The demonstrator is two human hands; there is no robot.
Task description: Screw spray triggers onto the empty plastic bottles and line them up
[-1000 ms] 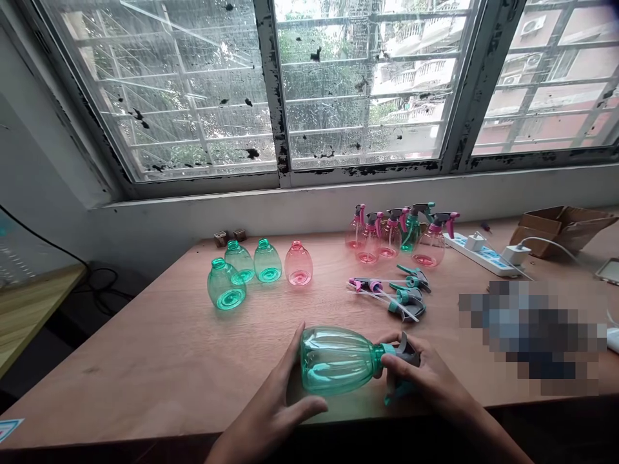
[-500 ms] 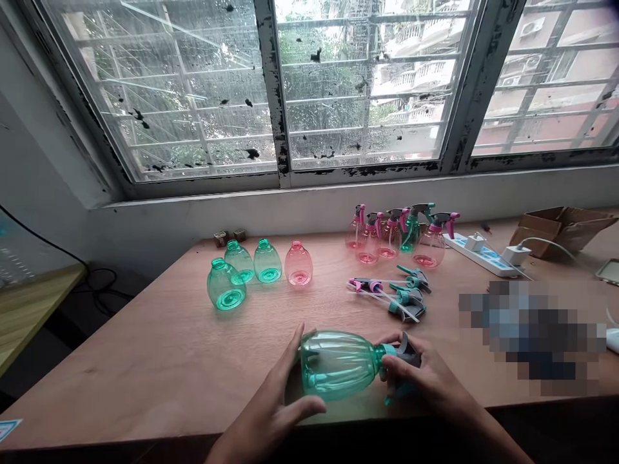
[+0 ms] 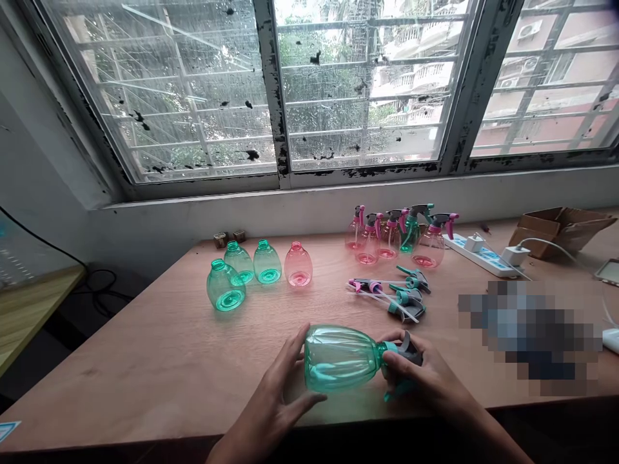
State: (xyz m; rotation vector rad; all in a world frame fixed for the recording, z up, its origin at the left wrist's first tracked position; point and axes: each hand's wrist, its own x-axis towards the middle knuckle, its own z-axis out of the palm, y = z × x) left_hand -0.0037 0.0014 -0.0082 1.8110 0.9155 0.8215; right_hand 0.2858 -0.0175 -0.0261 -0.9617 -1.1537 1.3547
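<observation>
A clear green spray bottle (image 3: 341, 361) lies sideways in the air over the table's front edge, its base to the left. My right hand (image 3: 416, 367) grips it at the neck, thumb and fingers round the teal collar of the grey-and-teal spray head (image 3: 410, 351). The trigger hangs below, partly hidden by the fingers. At the base, my left hand (image 3: 280, 386) is open, thumb and fingers spread round the bottle's end. The thumb stands apart from the plastic; whether the fingers behind touch it, I cannot tell.
Several headless bottles, green (image 3: 226, 288) and pink (image 3: 298, 265), stand at the back left. Loose spray heads (image 3: 406, 299) lie behind my right hand. Bottles with heads (image 3: 428, 248) stand by the wall, beside a power strip (image 3: 483, 256) and a cardboard box (image 3: 561, 232).
The green bottle has shifted slightly right and up at its base. My left thumb has come away from the bottle's lower side. My right hand keeps its grip at the neck.
</observation>
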